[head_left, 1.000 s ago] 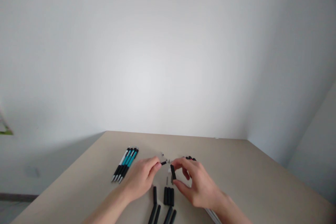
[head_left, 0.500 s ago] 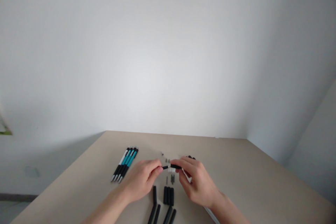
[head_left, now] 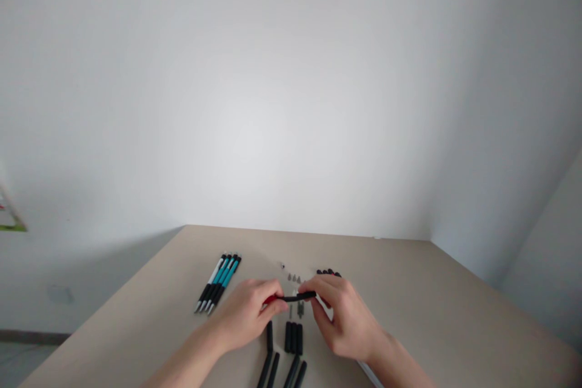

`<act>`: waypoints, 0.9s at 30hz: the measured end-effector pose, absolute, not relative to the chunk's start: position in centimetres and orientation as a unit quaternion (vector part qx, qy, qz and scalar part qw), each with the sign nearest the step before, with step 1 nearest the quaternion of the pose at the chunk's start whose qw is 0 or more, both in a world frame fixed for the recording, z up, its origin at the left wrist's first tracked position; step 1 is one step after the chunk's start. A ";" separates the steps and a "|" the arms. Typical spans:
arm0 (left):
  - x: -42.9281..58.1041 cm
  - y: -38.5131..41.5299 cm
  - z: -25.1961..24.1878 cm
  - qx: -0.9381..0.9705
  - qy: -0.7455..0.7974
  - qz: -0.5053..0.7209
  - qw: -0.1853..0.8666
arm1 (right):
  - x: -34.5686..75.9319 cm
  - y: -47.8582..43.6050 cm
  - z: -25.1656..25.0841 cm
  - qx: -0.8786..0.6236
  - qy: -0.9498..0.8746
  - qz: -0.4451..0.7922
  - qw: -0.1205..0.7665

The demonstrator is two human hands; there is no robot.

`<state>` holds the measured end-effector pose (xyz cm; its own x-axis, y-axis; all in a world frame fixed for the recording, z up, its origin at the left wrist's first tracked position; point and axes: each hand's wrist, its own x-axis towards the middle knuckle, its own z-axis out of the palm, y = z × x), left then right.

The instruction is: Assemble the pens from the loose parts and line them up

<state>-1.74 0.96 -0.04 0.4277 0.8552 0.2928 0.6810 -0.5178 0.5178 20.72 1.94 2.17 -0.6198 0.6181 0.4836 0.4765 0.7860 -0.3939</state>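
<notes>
Between thumb and fingers, my left hand (head_left: 252,309) pinches a pen barrel (head_left: 270,299), red at the hand and black toward the right. My right hand (head_left: 339,315) is closed on a black grip sleeve (head_left: 308,295) that meets the barrel's black end. Both parts are held level above the table, in one line; how far the sleeve sits over the barrel cannot be made out. Just below them lie small springs (head_left: 301,310) and several short black grip sleeves (head_left: 293,337). Small grey pen tips (head_left: 294,278) lie behind the hands.
Several assembled pens (head_left: 218,284), white and teal with black grips, lie side by side at left. Black-ended parts (head_left: 328,272) show behind my right hand. Longer black tubes (head_left: 273,370) lie at the near edge. A white strip (head_left: 370,374) is partly under my right forearm. A wall stands behind the table (head_left: 386,279).
The light gap between the two black parts has closed, and they now meet. Red shows at my left fingers. Both hands sit slightly lower, and more pen tips show behind them.
</notes>
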 end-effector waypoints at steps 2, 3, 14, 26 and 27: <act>-1.7 0.9 0.1 0.826 0.469 0.266 0.167 | 20.7 1.9 2.4 -0.305 -0.896 0.113 0.302; -1.6 0.9 0.1 0.824 0.471 0.266 0.169 | 20.6 1.8 2.4 -0.305 -0.897 0.114 0.299; -1.7 1.0 -0.2 0.817 0.475 0.260 0.197 | 19.4 1.4 1.4 -0.303 -0.900 0.140 0.281; -1.6 0.8 0.6 0.839 0.452 0.259 0.157 | 19.6 2.2 1.7 -0.349 -0.878 0.160 0.286; -1.6 0.8 0.7 0.836 0.457 0.262 0.152 | 19.9 2.6 1.5 -0.373 -0.863 0.154 0.302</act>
<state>-1.58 0.76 0.70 0.4439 0.8445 0.2997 0.6847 -0.5354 0.4945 19.91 2.58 1.51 -0.5384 0.7381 0.4065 0.5515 0.6734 -0.4923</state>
